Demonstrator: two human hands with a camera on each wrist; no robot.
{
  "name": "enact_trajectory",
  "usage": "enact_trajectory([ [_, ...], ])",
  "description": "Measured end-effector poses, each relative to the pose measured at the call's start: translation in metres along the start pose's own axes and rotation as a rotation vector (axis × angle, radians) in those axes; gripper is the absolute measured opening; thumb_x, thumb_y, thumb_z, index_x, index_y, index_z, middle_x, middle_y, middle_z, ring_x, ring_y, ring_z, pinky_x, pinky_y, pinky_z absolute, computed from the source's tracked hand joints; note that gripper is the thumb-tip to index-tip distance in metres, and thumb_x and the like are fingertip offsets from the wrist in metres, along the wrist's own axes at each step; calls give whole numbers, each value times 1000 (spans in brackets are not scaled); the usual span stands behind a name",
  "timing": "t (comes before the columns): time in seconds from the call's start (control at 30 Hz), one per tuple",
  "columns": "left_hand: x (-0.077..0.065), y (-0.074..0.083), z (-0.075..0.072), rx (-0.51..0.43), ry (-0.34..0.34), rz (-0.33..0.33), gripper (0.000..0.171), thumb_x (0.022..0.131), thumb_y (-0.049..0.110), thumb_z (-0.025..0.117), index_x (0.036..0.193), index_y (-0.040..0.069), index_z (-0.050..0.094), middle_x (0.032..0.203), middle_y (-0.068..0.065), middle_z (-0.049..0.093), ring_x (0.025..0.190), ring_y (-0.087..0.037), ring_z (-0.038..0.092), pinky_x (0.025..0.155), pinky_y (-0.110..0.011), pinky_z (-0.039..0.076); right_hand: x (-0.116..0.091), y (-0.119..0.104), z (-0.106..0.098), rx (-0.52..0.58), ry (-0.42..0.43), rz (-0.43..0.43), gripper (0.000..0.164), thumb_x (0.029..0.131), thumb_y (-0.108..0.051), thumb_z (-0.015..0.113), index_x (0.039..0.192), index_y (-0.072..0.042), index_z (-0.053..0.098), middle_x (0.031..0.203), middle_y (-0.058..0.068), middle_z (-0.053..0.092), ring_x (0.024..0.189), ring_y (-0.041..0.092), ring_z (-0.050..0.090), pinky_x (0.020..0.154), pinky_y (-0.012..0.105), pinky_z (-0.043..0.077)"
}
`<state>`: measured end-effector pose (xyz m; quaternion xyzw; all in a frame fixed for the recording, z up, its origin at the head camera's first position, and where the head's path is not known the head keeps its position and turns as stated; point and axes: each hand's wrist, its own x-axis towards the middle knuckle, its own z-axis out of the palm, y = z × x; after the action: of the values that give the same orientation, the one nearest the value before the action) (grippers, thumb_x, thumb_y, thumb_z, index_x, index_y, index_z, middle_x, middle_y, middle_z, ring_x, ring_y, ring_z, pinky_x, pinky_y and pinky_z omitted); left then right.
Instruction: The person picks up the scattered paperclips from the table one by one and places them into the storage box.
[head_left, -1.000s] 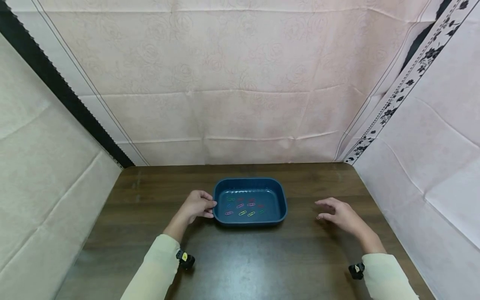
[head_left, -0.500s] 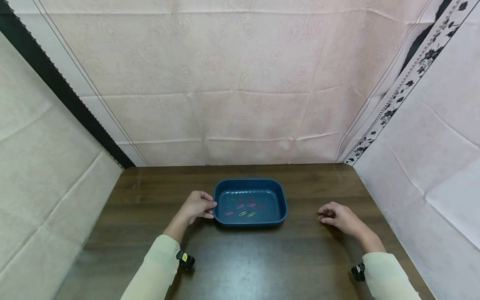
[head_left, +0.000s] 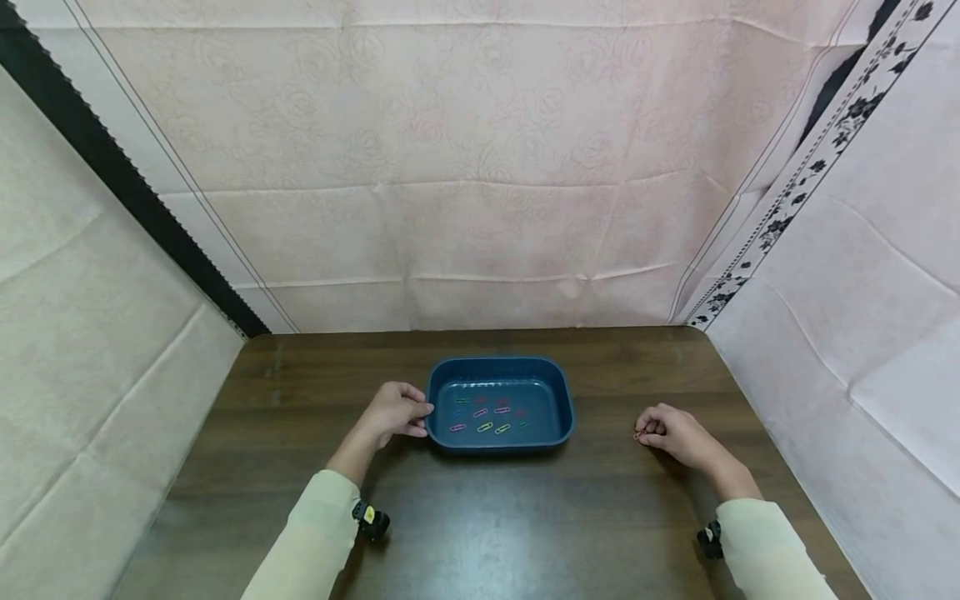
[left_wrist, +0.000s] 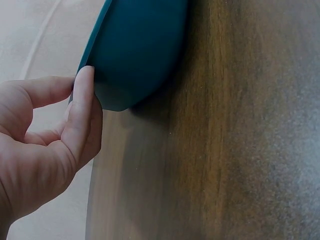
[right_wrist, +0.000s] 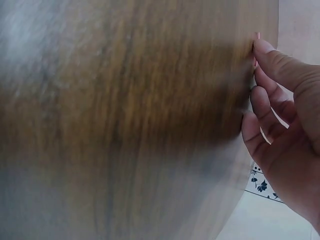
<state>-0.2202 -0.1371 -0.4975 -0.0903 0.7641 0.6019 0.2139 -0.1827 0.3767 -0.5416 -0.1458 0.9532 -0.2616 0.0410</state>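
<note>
A dark blue rectangular tray [head_left: 551,417] stands on the table, with several coloured paper clips spread over its floor, among them a yellow paper clip [head_left: 485,427]. My left hand [head_left: 393,411] pinches the tray's left rim between thumb and fingers; the left wrist view shows this grip on the blue wall [left_wrist: 140,50] closely. To the right of the tray, my right hand [head_left: 681,435] is down at the table top. Its thumb and finger pinch a reddish paper clip [right_wrist: 258,36], mostly covered by the fingertips.
The brown wooden table [head_left: 480,517] has a shiny, reflecting top. Pale cloth [head_left: 480,250] hangs behind its far edge and along both sides. A dark camera [head_left: 375,522] sits on the left wrist and another camera [head_left: 708,542] on the right.
My right hand's fingers have drawn together from a spread pose and come onto the reddish paper clip on the table. The left hand and the tray have stayed in place.
</note>
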Motion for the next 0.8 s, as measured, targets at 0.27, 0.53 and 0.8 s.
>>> enact_trajectory([
  [0.27,0,0,0,1,-5,-3,19,101,6,65,116,-4,60,96,-19,63,72,-20,66,69,-34,67,0,-5,0,-9,-10,13,13,90,-14,80,88,-18,68,88,-4,61,79,3,54,67,22,50],
  [0.53,-1,1,0,6,-3,-6,20,101,6,66,116,-4,60,97,-20,63,73,-21,66,70,-34,67,1,-4,0,-20,-16,32,15,91,-15,79,86,-19,66,87,-4,59,77,3,53,66,22,49],
  [0.8,-1,1,0,4,-6,-1,19,101,7,65,116,-4,60,101,-23,63,73,-21,66,70,-34,67,0,-4,2,-26,-13,23,18,92,-13,78,84,-18,63,82,-7,60,74,2,53,64,22,48],
])
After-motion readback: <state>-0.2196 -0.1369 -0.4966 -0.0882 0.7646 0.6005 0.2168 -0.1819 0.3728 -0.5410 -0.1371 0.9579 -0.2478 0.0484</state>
